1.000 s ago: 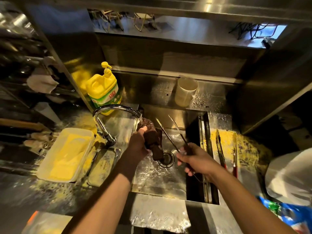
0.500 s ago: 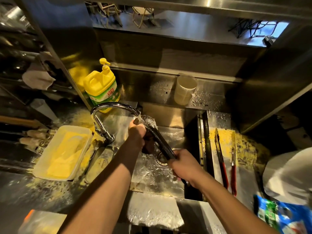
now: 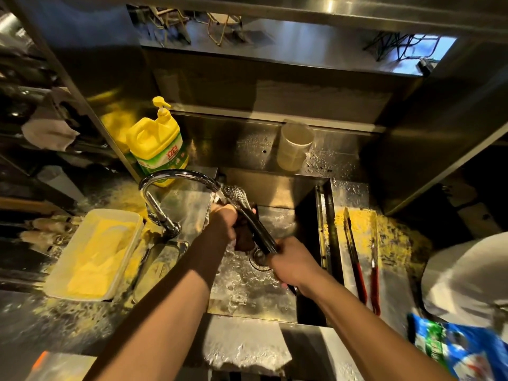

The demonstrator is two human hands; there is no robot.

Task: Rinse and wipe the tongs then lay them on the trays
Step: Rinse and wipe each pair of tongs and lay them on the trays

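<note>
tongs (image 3: pixel 238 200): shiny dimpled metal | sink (image 3: pixel 247 292): wet glossy steel | soap jug (image 3: pixel 158 144): smooth yellow plastic

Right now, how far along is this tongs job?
Done: two red-handled tongs already lie on the tray. In hand: the right hand holds metal tongs under the faucet while the left hand presses a cloth. Left: laying them down.

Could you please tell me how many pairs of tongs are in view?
3: one over the sink, two red-handled, and, on the right tray. Others may be hidden.
</note>
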